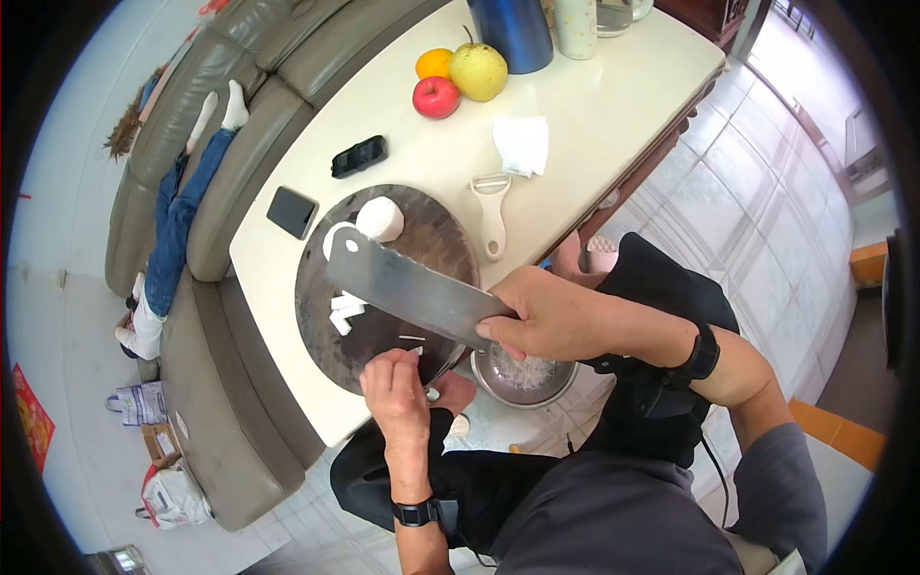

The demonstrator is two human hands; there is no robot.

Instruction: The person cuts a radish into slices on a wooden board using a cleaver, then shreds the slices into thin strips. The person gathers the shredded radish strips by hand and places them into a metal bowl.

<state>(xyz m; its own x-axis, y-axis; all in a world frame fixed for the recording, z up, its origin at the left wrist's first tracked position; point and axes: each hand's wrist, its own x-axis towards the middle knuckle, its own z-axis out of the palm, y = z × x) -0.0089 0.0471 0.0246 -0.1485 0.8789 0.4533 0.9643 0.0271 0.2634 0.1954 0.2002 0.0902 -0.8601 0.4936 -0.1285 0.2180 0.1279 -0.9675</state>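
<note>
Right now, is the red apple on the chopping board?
No, the red apple sits on the table beside the yellow fruit, apart from the chopping board.

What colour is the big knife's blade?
Silvery grey: the broad steel cleaver in the right hand shows best in the head view.

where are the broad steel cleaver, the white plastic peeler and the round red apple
broad steel cleaver (407,287): head view, middle of the blade
white plastic peeler (494,225): head view, on its handle
round red apple (436,97): head view, centre of its skin
</note>
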